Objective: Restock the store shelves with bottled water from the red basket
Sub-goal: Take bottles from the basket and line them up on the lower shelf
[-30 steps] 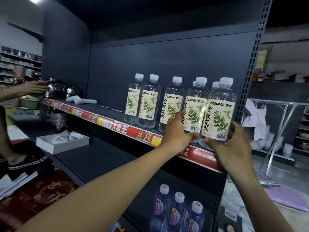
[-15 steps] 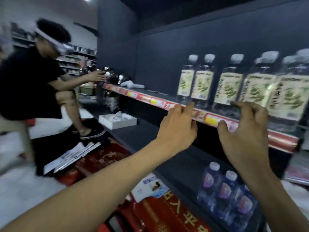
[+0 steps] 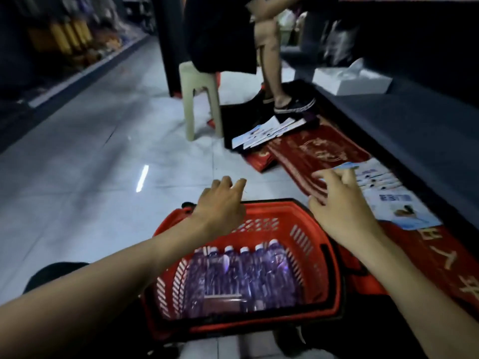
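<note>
Glossy pale tile floor (image 3: 77, 182) runs wide and bare ahead and left of my left hand (image 3: 220, 203). My 2 hands hang empty, fingers loosely spread, over the basket's (image 3: 274, 211) far rim; bottles (image 3: 241, 275) lie inside, under my wrists. Right of my right hand (image 3: 339, 206), red mats (image 3: 318, 151) edge a dark shelf (image 3: 414, 125). A stool (image 3: 190, 104) stands ahead.

Both hands are off the shelf bottles now; the left hand (image 3: 220, 203) and right hand (image 3: 339, 206) hover empty above the red basket (image 3: 311, 229) of bottled water (image 3: 241, 278)
</note>
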### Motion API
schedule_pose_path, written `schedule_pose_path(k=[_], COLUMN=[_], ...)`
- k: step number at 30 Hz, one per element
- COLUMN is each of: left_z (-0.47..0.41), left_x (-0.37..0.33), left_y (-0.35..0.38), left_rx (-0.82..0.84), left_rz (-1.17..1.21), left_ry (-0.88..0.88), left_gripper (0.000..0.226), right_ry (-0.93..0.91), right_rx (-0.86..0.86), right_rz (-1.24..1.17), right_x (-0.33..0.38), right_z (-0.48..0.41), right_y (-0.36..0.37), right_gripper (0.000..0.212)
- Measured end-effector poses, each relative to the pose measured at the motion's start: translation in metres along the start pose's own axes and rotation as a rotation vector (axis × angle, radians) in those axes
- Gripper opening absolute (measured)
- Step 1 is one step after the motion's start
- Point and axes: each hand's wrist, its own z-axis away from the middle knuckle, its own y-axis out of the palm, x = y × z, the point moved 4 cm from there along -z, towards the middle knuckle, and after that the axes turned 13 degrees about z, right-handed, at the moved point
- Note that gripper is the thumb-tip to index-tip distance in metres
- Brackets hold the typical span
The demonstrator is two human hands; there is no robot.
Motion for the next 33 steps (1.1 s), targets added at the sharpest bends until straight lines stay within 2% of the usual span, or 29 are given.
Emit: schedule_pose_path(k=[3,6,10,15,18,21,24,28,31,33], left_z=[0.015,0.033,0.057,0.067,0.066,0.064,0.062,0.056,0.057,0.060], left_x=[0.059,0.095,0.122,0.124,0.126,0.132,0.133,0.134,0.134,0.138], left_y=[0.043,0.087,0.156,0.215,0.229,0.244,0.251,0.248,0.239,0.232], left_rx=[0.152,0.306,0.549,0.922,1.009,1.080,1.098,1.091,1.117,1.148], left_rz=[0.025,0.091,0.117,0.158,0.149,0.120,0.095,0.157,0.270,0.430], left_ry=[-0.173,-0.261,-0.282,-0.215,-0.205,-0.199,-0.175,-0.193,-0.284,-0.410], left_gripper=[0.064,0.058,0.057,0.054,0.058,0.076,0.083,0.075,0.067,0.059], right_ry=[-0.076,-0.157,-0.227,-0.280,-0.295,-0.266,-0.215,-0.089,0.220,0.397], right_rx=[0.209,0.371,0.634,0.958,1.145,1.279,1.327,1.365,1.451,1.454], right_rz=[0.020,0.052,0.061,0.124,0.191,0.193,0.138,0.016,-0.176,-0.285], right_x=[0.014,0.023,0.024,0.017,0.003,-0.010,-0.014,-0.014,-0.017,-0.015], right_z=[-0.007,-0.010,-0.002,0.019,0.044,0.057,0.057,0.059,0.063,0.063], right_y=[0.059,0.106,0.174,0.257,0.292,0.317,0.328,0.336,0.337,0.334], right_gripper=[0.041,0.039,0.040,0.038,0.039,0.039,0.037,0.036,0.020,0.025])
